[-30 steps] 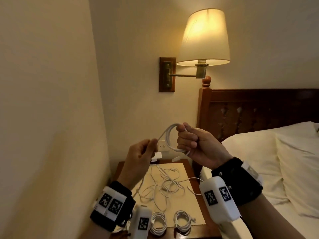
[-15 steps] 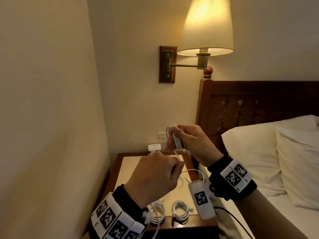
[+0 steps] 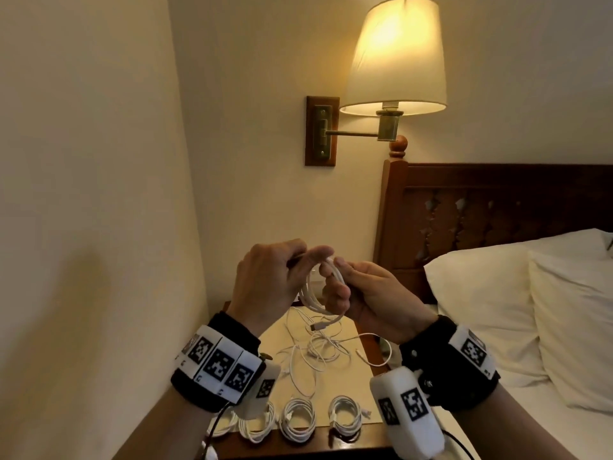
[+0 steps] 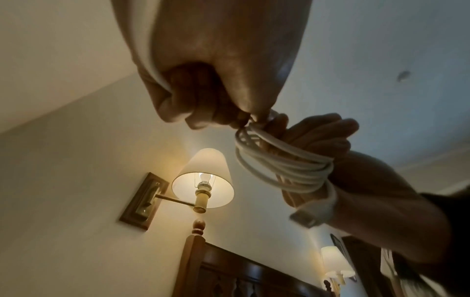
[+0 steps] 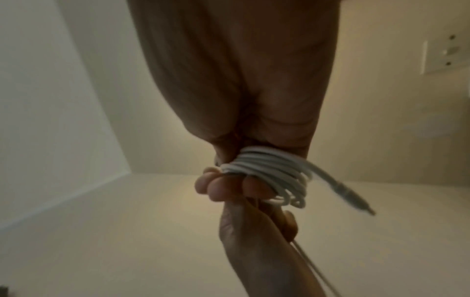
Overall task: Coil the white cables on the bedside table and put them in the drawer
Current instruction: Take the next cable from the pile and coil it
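Note:
A white cable coil (image 3: 315, 298) (image 4: 279, 166) (image 5: 269, 170) is held in the air above the bedside table (image 3: 298, 443). My right hand (image 3: 358, 293) has its fingers curled through the loops. My left hand (image 3: 275, 277) pinches the coil's top strand beside the right thumb. The cable's plug end (image 3: 320, 326) (image 5: 353, 199) sticks out free below the coil. A tangle of loose white cables (image 3: 318, 353) lies on the table's middle. Three finished coils (image 3: 298, 418) sit in a row at the table's front edge. The drawer is not in view.
A lit wall lamp (image 3: 394, 58) hangs above the table on a brass arm. The side wall (image 3: 83, 227) stands close on the left. The dark wooden headboard (image 3: 497, 207) and a white pillow (image 3: 491, 293) border the table on the right.
My left hand rose from over the table back up to the coil and now pinches it. The free tail has shortened to a short plug end hanging below the coil.

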`<state>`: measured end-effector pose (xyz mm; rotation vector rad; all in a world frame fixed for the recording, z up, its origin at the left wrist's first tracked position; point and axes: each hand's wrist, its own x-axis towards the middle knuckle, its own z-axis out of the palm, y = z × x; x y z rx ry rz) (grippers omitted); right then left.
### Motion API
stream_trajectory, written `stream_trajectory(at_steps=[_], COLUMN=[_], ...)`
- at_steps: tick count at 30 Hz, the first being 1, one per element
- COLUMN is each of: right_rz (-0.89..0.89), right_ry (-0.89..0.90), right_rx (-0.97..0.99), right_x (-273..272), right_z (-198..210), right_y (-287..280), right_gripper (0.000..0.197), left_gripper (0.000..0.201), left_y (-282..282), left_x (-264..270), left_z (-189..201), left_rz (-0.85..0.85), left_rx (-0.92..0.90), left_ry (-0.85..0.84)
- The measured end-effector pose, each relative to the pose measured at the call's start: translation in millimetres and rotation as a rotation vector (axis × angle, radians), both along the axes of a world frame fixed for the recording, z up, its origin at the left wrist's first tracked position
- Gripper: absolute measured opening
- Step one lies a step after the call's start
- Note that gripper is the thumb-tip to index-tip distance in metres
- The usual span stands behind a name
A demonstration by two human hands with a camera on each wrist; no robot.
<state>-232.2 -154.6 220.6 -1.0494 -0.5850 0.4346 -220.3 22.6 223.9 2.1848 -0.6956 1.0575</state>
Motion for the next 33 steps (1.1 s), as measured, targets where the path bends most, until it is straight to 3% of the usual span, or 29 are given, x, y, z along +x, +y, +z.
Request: stream_trajectory(at_steps=[5, 11, 17, 19, 21, 23, 26, 29, 33], right_rz=[0.103, 0.025, -0.141, -0.221, -0.323, -0.453, -0.526, -0.503, -0.369], right_ry=[0.118, 0.159, 0.113, 0.040, -0.095, -0.318, -0.538, -0.588, -0.563], right_rx=[0.139, 0.227, 0.223, 0.143, -0.020, -0.305, -0.581, -0.675, -0.640], right_x=[8.6, 22.7, 36.4, 36.1, 33.7, 30.0, 30.9, 29.5, 22.5], right_z=[6.3, 14.8, 29.4, 28.6, 27.1, 24.5, 15.4, 8.7, 5.4], right_y=[-3.0, -10.4, -26.3, -24.9, -20.0, -12.4, -6.2, -11.2, -12.3], right_gripper=[0.027, 0.029, 0.028, 0.026, 0.027, 0.031, 0.031, 0.028, 0.028], left_gripper=[0.072, 0.042, 0.031, 0.034, 0.039, 0.041, 0.040, 0.034, 0.034], left_y=[6.6, 27.6, 42.3, 30.3, 13.3, -1.2, -8.0, -1.7, 5.8], left_x=[20.2, 33.3, 40.3, 29.0, 13.5, -0.1, -12.4, -10.3, 6.0], left_z=[-11.9, -42.6, -86.5, -85.4, -76.5, -64.3, -34.6, -13.4, -8.1], left_rz=[-0.178, -0.264, -0.096, -0.043, -0.061, -0.075, -0.054, -0.042, -0.022], left_rx=[-0.115, -0.167, -0.194, -0.085, 0.204, 0.467, 0.504, 0.435, 0.363], left_ry=[0.147, 0.264, 0.405, 0.451, 0.505, 0.396, 0.121, -0.076, -0.156])
